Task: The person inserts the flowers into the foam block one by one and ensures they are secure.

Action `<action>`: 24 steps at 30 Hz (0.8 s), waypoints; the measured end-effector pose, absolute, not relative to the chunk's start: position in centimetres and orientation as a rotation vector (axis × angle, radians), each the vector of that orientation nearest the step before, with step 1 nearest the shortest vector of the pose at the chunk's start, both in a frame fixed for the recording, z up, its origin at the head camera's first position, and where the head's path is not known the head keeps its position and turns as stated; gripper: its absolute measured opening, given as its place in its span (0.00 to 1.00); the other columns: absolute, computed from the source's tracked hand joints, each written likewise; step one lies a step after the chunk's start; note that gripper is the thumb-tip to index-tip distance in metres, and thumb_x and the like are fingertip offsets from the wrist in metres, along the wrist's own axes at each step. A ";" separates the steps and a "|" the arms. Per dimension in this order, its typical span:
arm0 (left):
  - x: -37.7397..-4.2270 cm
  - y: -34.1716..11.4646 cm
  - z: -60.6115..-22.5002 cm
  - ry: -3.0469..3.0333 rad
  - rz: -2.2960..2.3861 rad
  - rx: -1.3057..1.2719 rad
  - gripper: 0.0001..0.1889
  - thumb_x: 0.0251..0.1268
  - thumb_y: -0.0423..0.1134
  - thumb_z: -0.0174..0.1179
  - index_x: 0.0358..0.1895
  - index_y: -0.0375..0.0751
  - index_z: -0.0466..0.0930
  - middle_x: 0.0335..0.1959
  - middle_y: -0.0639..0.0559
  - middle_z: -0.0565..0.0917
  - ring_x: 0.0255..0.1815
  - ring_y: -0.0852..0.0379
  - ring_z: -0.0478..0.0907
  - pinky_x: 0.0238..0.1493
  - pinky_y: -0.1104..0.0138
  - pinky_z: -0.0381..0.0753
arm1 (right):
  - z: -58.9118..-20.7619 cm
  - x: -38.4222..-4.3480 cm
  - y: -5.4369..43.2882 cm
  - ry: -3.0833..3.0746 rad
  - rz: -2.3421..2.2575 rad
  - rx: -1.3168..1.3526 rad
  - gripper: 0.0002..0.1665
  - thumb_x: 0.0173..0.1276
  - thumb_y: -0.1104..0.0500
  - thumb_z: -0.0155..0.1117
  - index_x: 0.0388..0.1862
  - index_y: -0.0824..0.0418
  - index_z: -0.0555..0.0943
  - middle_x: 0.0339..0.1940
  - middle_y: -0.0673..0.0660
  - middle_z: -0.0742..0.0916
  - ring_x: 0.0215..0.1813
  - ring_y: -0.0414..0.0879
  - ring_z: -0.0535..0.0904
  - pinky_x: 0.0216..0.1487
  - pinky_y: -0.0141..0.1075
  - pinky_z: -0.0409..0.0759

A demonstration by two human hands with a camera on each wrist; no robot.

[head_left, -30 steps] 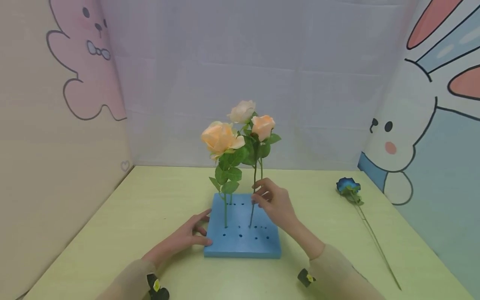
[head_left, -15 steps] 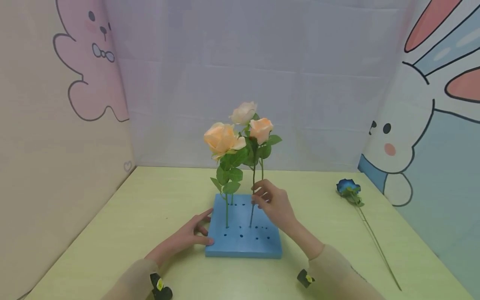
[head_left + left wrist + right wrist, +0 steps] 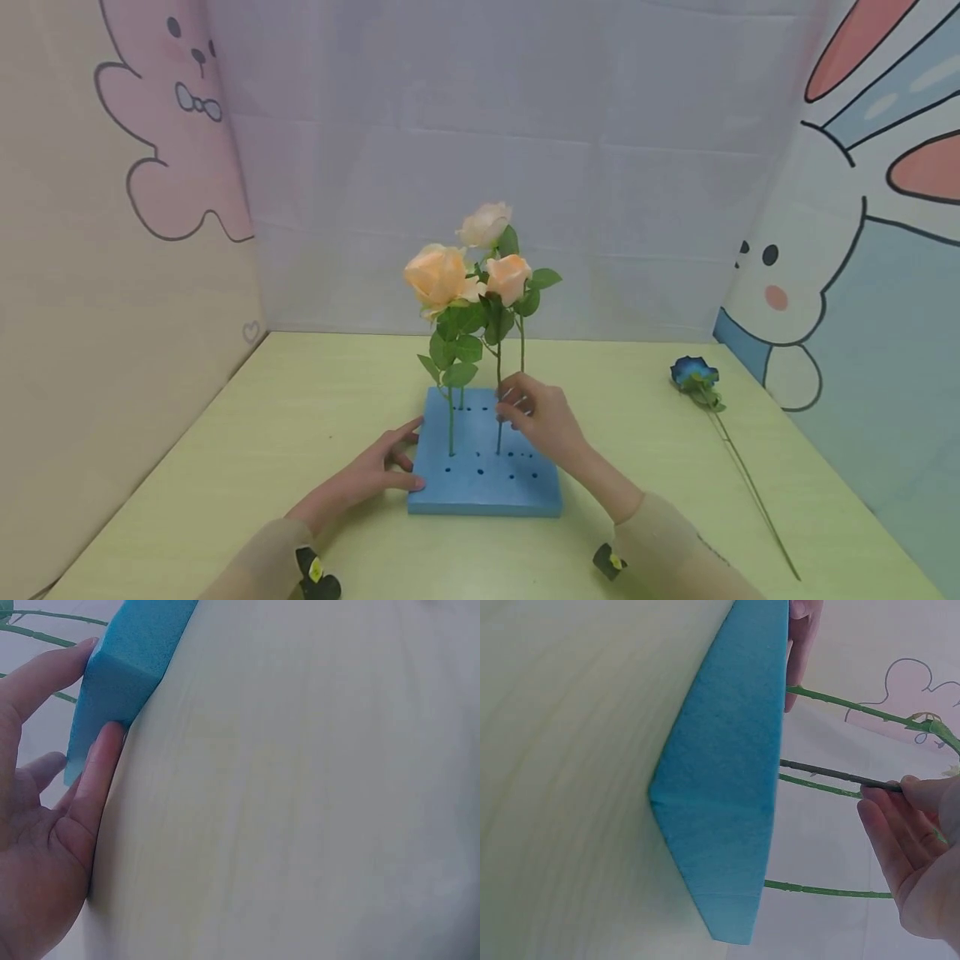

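A blue foam block (image 3: pixel 487 492) with rows of holes lies flat in the head view. My left hand (image 3: pixel 367 475) rests against its left side, fingers extended and touching it; the left wrist view shows the fingertips on the block (image 3: pixel 127 671). Between thumb and fingers, my right hand (image 3: pixel 546 417) pinches the dark stem of a small peach rose (image 3: pixel 507 279), whose lower end meets the block. A larger peach rose (image 3: pixel 438 277) and a pale rose (image 3: pixel 483 225) stand upright in the block. In the right wrist view, the pinched stem (image 3: pixel 840 775) reaches the block.
A blue rose (image 3: pixel 693 372) with a long stem lies on the table's right side, away from the hands. A white cloth (image 3: pixel 360 208) hangs behind the pale yellow table (image 3: pixel 322 375). Cartoon-printed walls flank both sides.
The small peach rose has come down and shifted a little left, with my right hand lower on the same stem. My left hand stays against the block.
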State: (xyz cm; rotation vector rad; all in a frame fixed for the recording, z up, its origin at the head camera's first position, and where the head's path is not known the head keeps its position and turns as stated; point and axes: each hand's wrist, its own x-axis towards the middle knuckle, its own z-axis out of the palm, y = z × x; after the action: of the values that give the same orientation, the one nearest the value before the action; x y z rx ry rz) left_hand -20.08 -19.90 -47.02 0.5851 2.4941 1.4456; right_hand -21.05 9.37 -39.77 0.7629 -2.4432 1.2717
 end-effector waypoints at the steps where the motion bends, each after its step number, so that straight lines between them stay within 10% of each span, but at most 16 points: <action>1: -20.1 -19.9 -47.0 2.494 1.447 0.586 0.52 0.55 0.43 0.72 0.80 0.42 0.48 0.72 0.34 0.64 0.49 0.54 0.75 0.53 0.59 0.71 | -39.8 -21.0 9.4 -2.447 1.273 0.770 0.07 0.67 0.64 0.65 0.43 0.57 0.80 0.32 0.56 0.88 0.32 0.55 0.88 0.31 0.28 0.81; 24: -20.0 -19.8 -46.9 2.498 1.443 0.591 0.52 0.55 0.43 0.72 0.80 0.41 0.48 0.71 0.34 0.65 0.49 0.53 0.75 0.53 0.59 0.71 | -39.6 -20.8 9.0 -2.564 1.298 0.819 0.05 0.68 0.65 0.63 0.36 0.57 0.76 0.33 0.56 0.86 0.35 0.54 0.88 0.30 0.28 0.82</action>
State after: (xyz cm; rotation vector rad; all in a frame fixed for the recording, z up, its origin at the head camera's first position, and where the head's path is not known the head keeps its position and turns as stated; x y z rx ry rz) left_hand -19.98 -19.85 -46.94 0.5913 2.4980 1.4431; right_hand -20.78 9.05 -39.62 0.8194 -2.5643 1.2976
